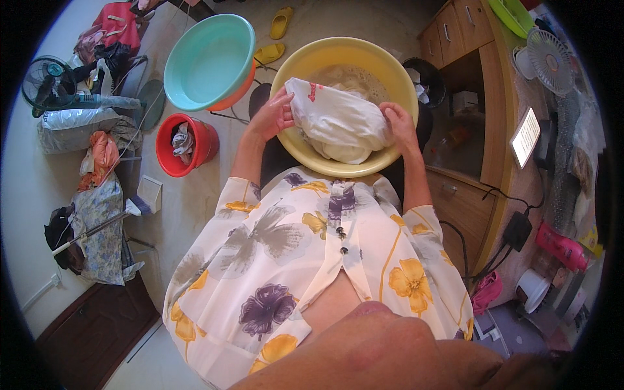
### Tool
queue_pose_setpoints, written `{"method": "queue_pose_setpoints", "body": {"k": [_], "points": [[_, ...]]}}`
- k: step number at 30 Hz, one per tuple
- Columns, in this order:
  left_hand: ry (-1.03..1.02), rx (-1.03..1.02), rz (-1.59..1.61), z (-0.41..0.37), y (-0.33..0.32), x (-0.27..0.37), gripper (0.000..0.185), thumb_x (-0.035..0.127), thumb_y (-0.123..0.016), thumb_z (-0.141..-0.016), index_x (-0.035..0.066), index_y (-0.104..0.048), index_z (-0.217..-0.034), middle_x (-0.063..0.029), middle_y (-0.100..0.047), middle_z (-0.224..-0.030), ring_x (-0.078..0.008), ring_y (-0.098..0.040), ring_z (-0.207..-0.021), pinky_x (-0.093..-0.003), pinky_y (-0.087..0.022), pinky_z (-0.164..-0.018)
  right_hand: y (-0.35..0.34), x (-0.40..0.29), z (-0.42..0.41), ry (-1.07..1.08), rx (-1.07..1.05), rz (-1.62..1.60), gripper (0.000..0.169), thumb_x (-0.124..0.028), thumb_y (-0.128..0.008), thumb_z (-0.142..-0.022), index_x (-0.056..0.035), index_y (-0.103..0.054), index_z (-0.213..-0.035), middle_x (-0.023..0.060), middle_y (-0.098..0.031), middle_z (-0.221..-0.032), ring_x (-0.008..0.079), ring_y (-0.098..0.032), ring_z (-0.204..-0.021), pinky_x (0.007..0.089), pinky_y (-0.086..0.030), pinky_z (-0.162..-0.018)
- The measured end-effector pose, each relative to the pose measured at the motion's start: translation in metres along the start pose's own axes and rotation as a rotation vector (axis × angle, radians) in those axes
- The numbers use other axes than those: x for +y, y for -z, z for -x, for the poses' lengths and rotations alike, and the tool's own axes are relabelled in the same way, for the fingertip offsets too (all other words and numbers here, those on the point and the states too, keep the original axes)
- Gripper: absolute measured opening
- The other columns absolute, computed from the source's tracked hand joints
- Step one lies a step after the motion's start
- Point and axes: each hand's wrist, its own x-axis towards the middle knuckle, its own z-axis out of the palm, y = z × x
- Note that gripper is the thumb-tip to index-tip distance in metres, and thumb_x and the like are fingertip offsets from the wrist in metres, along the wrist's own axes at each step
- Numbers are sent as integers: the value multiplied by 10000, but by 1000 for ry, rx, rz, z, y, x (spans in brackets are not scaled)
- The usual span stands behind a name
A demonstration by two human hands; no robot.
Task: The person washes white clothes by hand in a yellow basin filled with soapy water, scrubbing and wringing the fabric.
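A white cloth garment (341, 117) with red lettering near one corner is stretched between my two hands over a yellow plastic basin (297, 56). My left hand (274, 115) grips its upper left edge, the fingers partly behind the fabric. On the other side, my right hand (400, 123) pinches the right edge near the basin rim. Murky, sudsy water (358, 75) shows beyond the cloth. The lower folds of the garment hang into the basin, and what lies beneath them is hidden.
Left of the basin are a turquoise basin (209, 63) above an orange one (239, 90) and a red bucket (204, 146) holding cloth. Yellow slippers (281, 23) lie beyond. A black waste bin (434, 83) and wooden desk (487, 97) stand right. A broom (97, 231) leans left.
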Motion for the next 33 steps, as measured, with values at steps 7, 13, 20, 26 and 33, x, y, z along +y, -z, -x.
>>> {"method": "queue_pose_setpoints", "body": {"k": [7, 13, 20, 26, 33], "points": [[-6, -44, 33, -3, 12, -9, 578, 325, -535, -965, 209, -273, -1467, -167, -603, -1208, -274, -654, -1030, -417, -554, -849, -53, -47, 30, 461, 68, 508, 219, -177, -647, -855, -25, -670, -1011, 111, -657, -918, 232, -611, -797, 329, -493, -790], [27, -52, 249, -1, -4, -1, 526, 299, -494, -980, 107, -286, -1424, -222, -558, -1242, -314, -639, -1046, -443, -565, -840, -94, -23, 46, 808, -154, 880, 212, -216, -646, -854, -29, -664, -952, 119, -616, -841, 317, -584, -845, 383, -475, -821], [6, -24, 141, -5, 1, 1, 456, 296, -496, -982, 81, -356, -1359, -210, -566, -1233, -314, -634, -1057, -450, -564, -845, -62, -29, 30, 169, -169, 219, 208, -207, -635, -862, -20, -644, -953, 126, -630, -843, 272, -608, -898, 344, -481, -820], [3, -27, 196, -9, -15, 5, 435, 292, -503, -983, 54, -408, -1334, -209, -561, -1252, -307, -620, -1089, -450, -546, -888, -75, -29, 50, 629, -247, 938, 212, -193, -684, -815, -45, -652, -963, 132, -622, -963, 284, -606, -895, 384, -490, -787], [-50, -2, 296, -4, -9, 15, 429, 295, -469, -992, -21, -461, -1283, -199, -564, -1258, -293, -581, -1144, -452, -491, -971, -59, -31, 45, 295, -130, 443, 109, -110, -595, -879, -23, -630, -935, 86, -599, -841, 178, -579, -797, 309, -470, -734]]}}
